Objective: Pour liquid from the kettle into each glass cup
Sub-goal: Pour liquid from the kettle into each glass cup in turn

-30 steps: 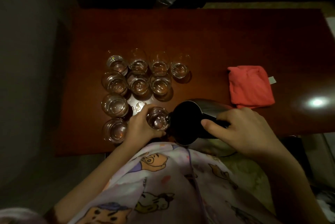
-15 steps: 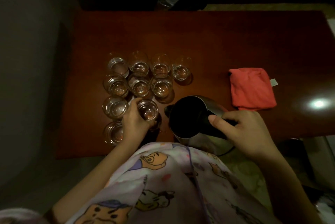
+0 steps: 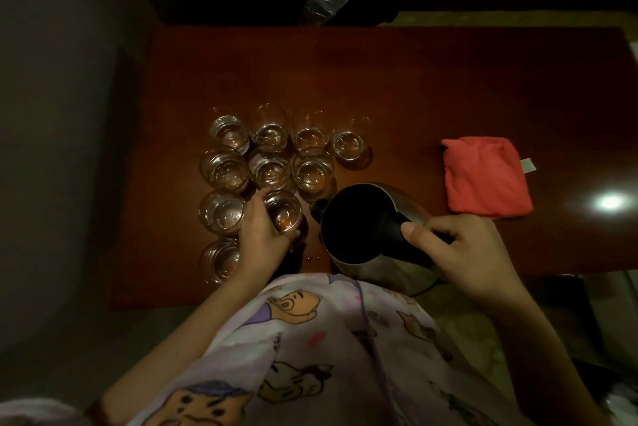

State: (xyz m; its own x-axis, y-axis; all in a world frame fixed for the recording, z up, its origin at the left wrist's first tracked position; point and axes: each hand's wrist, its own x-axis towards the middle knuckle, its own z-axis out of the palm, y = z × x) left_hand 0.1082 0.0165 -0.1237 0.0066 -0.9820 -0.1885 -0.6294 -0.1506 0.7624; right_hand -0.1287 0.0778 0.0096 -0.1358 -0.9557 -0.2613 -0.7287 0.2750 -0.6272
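Glasses are standing in a tight cluster on the left half of our dark red table [image 3: 414,87], and we are working among them with both hands. Our left hand [image 3: 262,239] is curling its fingers and thumb around one glass cup [image 3: 281,210], which is sitting at the near side of the cluster, just right of another glass [image 3: 221,211] and just in front of the middle row. We cannot tell whether this cup is resting on the table or being held slightly above it. Our right hand [image 3: 462,253] is clenching the black handle of the steel kettle [image 3: 366,225], thumb lying along the top of the handle. We are holding the kettle close to the near edge of the table, lid open, its dark inside facing up at us and its spout pointing left toward the held cup without touching it. We are seeing a few small drops on the wood between cup and kettle.

Four glasses are forming the far row [image 3: 290,132], three the middle row [image 3: 269,167], and one more glass [image 3: 221,258] is standing nearest the table edge, partly behind our left wrist. Liquid is glinting in them, though the dim light is keeping the levels unclear.

A folded red cloth [image 3: 486,177] is lying well apart on the right side of the table, and our patterned garment [image 3: 310,356] is filling the bottom of the view.
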